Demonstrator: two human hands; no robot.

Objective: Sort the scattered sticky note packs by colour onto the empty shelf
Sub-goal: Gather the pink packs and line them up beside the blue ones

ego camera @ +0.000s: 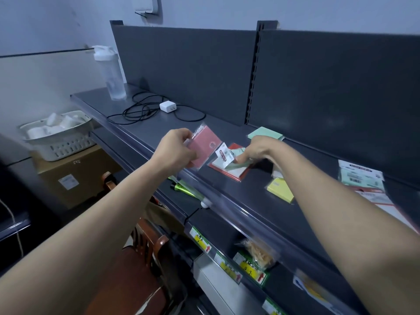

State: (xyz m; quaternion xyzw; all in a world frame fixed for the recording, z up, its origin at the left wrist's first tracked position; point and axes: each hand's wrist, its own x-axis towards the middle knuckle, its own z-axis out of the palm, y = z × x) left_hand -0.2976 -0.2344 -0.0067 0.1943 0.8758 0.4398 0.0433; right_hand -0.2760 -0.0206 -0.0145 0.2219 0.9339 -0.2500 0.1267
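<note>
The pink plastic-wrapped sticky note pack [204,145] is pinched in my left hand [176,152]; my right hand [258,147] pinches a green wrapped pack [238,165] under its fingertips, which I should lift straight up.

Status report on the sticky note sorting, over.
Left hand holds pink pack above shelf edge. Right hand pinches green pack atop red pack. Charger cable and bottle occupy shelf's left end.

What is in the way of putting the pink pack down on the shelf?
Nothing I can see. The left hand holds the pink pack over bare shelf; the red pack lies off to its right and the black cable farther back on the left.
</note>
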